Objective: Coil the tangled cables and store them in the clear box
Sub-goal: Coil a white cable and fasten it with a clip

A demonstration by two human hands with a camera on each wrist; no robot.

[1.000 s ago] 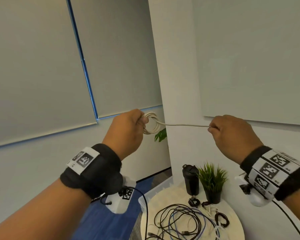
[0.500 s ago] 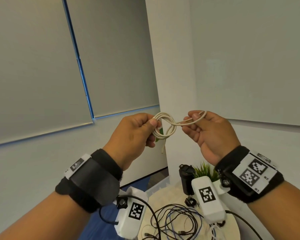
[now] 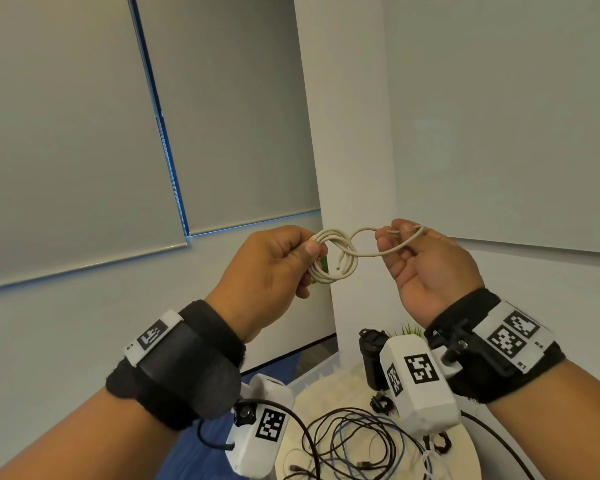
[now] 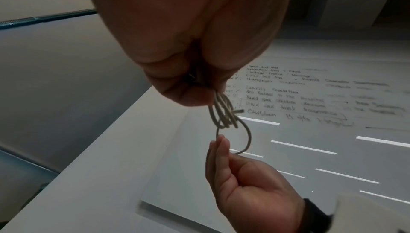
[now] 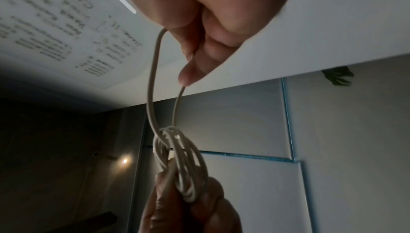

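A cream cable (image 3: 336, 258) is wound into a small coil held up at chest height. My left hand (image 3: 284, 261) pinches the coil between thumb and fingers; the same coil (image 4: 224, 114) hangs below the fingers in the left wrist view. My right hand (image 3: 406, 244), palm toward me, holds the cable's free end as a loop (image 3: 392, 240) that passes around the coil. In the right wrist view the loop (image 5: 155, 82) runs from my right fingers down to the coil (image 5: 184, 163). Tangled dark and blue cables (image 3: 354, 445) lie on the round white table (image 3: 465, 459) below.
A black bottle (image 3: 373, 355) and a green plant (image 3: 409, 329) stand at the table's back, partly behind my right wrist camera. A clear box's edge (image 3: 312, 375) shows left of the table. A wall corner and window blinds lie ahead.
A second ago the free end was stretched out to the right. My right hand has since come in toward the coil, turned palm up, and the end now forms a loop around the coil.
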